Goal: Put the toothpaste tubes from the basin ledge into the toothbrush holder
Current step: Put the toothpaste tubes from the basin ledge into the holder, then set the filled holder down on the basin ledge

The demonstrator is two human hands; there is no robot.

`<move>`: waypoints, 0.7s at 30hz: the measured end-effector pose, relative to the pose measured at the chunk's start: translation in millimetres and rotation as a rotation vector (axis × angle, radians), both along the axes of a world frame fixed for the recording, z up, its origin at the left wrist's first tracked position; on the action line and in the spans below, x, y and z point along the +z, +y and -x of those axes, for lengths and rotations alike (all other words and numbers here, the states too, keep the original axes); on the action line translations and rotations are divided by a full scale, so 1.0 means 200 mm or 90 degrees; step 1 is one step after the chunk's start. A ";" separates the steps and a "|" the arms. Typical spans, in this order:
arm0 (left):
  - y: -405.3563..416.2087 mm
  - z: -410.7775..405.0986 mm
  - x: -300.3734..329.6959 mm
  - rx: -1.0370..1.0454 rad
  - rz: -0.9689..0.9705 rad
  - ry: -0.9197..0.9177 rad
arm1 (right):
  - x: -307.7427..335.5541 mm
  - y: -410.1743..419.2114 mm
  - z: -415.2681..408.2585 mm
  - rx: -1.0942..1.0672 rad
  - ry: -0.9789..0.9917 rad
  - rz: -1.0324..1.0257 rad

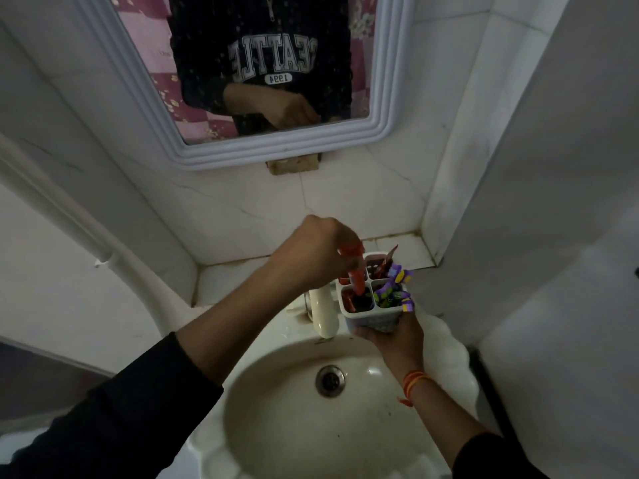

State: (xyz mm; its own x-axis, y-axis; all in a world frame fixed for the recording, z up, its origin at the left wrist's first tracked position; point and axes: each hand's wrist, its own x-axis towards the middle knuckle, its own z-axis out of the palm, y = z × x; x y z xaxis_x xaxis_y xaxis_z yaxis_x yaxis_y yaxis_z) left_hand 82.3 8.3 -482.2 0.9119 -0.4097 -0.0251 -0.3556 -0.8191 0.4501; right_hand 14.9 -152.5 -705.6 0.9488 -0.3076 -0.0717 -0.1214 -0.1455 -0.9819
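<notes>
**Insertion step: red tube entering the holder**

The right hand (387, 335) cups the toothbrush holder (375, 299) from below, with its fingers wrapped around the base, and holds it above the far rim of the basin (276, 409). The holder is white with four compartments. The right compartments contain purple-and-green items; a dark red item stands in the far right one.

The left hand (311, 250) is closed around the upper end of a red toothpaste tube (356, 274), held roughly upright. The lower end of the tube sits at the near left compartment; its depth of entry cannot be determined.

Judged step: insertion of a tube, in progress. The next move calls for lowering the tube until the compartment supports it, then opening the left fingers. The holder should be kept level during release.

No further tubes are visible on the ledge (242, 274).
</notes>
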 end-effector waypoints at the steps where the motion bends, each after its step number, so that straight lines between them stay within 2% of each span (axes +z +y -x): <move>1: -0.02 -0.01 -0.03 -0.015 -0.040 0.016 | 0.00 0.00 0.00 0.007 -0.001 0.008; 5: -0.08 -0.03 -0.14 -0.045 -0.149 0.067 | 0.00 0.00 0.00 0.010 0.005 0.006; 9: -0.06 -0.08 -0.11 0.007 -0.024 0.127 | 0.01 -0.01 0.00 0.011 0.005 -0.015; 11: -0.04 -0.12 -0.10 0.052 0.028 0.108 | -0.01 -0.02 0.00 0.020 -0.003 -0.021; 14: -0.02 -0.23 -0.16 0.127 0.004 0.122 | -0.03 -0.04 0.00 0.028 -0.006 -0.028; 17: -0.04 -0.31 -0.24 0.128 -0.112 0.269 | -0.06 -0.05 0.00 0.042 0.007 -0.022; 19: -0.07 -0.32 -0.27 0.117 -0.090 0.387 | -0.08 -0.06 0.00 0.043 0.025 -0.025; 21: -0.09 -0.33 -0.30 0.120 -0.061 0.410 | -0.09 -0.08 0.00 0.047 0.017 -0.030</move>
State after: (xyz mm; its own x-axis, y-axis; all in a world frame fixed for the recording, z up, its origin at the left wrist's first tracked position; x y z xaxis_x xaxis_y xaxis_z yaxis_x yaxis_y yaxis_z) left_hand 147.5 -10.7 -541.9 0.7590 -0.2139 -0.6150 0.1121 -0.8875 0.4470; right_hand 15.6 -168.1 -722.7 0.9664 -0.2326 -0.1093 -0.1376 -0.1091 -0.9845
